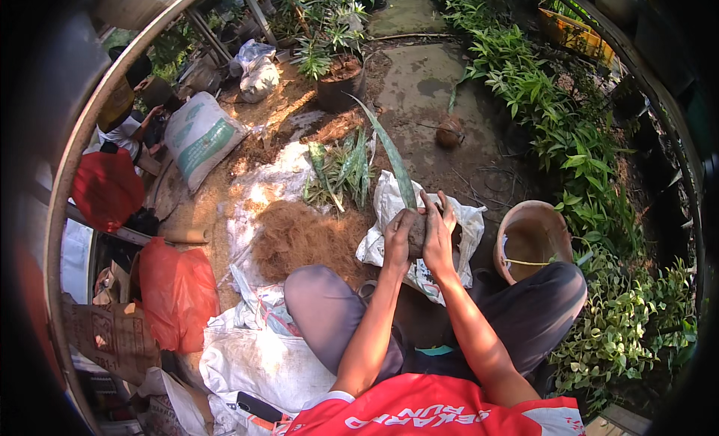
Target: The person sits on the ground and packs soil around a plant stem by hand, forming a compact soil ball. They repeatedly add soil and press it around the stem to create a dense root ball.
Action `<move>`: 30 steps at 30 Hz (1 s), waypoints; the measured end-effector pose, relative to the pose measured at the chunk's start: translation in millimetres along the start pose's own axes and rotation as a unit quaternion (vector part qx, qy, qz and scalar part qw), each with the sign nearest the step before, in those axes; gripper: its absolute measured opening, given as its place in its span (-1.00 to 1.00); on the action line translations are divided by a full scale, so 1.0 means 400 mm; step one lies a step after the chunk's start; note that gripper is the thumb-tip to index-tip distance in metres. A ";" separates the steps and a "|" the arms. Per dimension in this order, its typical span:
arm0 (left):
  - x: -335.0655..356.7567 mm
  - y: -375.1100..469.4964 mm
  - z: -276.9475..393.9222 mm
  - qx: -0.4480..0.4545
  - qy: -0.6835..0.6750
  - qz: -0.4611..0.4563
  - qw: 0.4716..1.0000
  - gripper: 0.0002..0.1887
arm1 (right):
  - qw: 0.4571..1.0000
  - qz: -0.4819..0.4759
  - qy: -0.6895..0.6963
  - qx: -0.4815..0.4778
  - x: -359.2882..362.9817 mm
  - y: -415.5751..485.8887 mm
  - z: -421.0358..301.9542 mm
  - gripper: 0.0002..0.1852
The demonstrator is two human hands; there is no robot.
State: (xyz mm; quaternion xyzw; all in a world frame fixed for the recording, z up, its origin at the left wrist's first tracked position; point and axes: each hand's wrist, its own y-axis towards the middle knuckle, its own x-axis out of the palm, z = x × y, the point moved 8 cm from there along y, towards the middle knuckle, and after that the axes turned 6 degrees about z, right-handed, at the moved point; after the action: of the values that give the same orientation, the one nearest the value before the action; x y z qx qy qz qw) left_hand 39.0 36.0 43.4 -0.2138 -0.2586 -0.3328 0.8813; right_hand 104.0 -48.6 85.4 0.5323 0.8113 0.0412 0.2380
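Between my palms is a dark ball of soil (pixel 416 236), with a long, pointed snake plant leaf (pixel 393 149) rising out of it. My left hand (pixel 399 234) cups the ball's left side, and my right hand (pixel 438 231) presses on its right side with the fingers raised. Right below, an open white woven sack (pixel 375 246) lies on the ground, its inside partly hidden by my hands. A heap of brown coconut fibre (pixel 306 242) sits left of the sack. Several cut snake plant leaves (pixel 353 163) lie beyond the fibre.
A pot with water (pixel 532 239) stands by my right knee. A fibre-wrapped ball with a leaf (pixel 450 132) lies on the path. Leafy plants (pixel 584 160) line the right side. At left are a full sack (pixel 202 137), a red plastic bag (pixel 178 295) and another person (pixel 126 132).
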 end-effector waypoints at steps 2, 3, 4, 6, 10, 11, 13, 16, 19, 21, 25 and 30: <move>-0.005 0.001 -0.007 0.003 0.026 0.024 0.999 -0.65 | 1.000 0.021 0.021 0.006 -0.006 0.001 0.005 -0.55; -0.009 0.001 -0.012 -0.002 0.044 0.043 0.998 -0.67 | 0.999 0.031 0.034 0.013 -0.009 0.001 0.008 -0.56; -0.014 0.001 -0.011 0.008 0.042 0.073 0.996 -0.62 | 0.997 0.044 0.059 0.024 -0.012 0.003 0.012 -0.57; -0.018 0.003 -0.014 -0.003 -0.004 0.098 0.995 -0.57 | 0.994 0.012 0.078 0.072 0.000 0.013 0.028 -0.62; -0.039 0.001 -0.007 -0.029 -0.052 0.133 0.989 -0.47 | 0.979 -0.059 0.153 0.123 -0.009 0.039 0.022 -0.73; -0.047 0.003 0.006 -0.010 -0.036 0.142 0.989 -0.47 | 0.965 -0.096 0.202 0.136 -0.012 0.044 0.013 -0.75; -0.059 0.007 0.030 0.031 -0.006 0.150 0.988 -0.45 | 0.964 -0.200 0.121 0.128 -0.013 0.048 -0.006 -0.76; -0.070 0.012 0.034 0.050 0.008 0.159 0.986 -0.45 | 0.962 -0.263 0.046 0.059 -0.022 0.050 -0.052 -0.78; -0.082 0.013 0.033 0.074 0.045 0.164 0.983 -0.47 | 0.962 -0.272 -0.011 0.009 -0.028 0.052 -0.082 -0.77; -0.088 0.015 0.032 0.089 0.063 0.163 0.981 -0.48 | 0.966 -0.260 -0.009 -0.002 -0.030 0.051 -0.095 -0.76; -0.096 0.020 0.031 0.114 0.096 0.164 0.975 -0.49 | 0.967 -0.253 -0.040 -0.013 -0.030 0.047 -0.101 -0.76; -0.098 0.019 0.030 0.122 0.130 0.164 0.970 -0.49 | 0.968 -0.246 -0.040 -0.001 -0.027 0.047 -0.094 -0.77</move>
State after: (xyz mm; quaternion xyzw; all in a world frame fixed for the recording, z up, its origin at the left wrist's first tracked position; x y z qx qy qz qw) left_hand 15.4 66.6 27.7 -0.0990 -0.1424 -0.1742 0.9693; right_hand 107.2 -43.3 128.2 0.3176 0.9070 -0.0394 0.2736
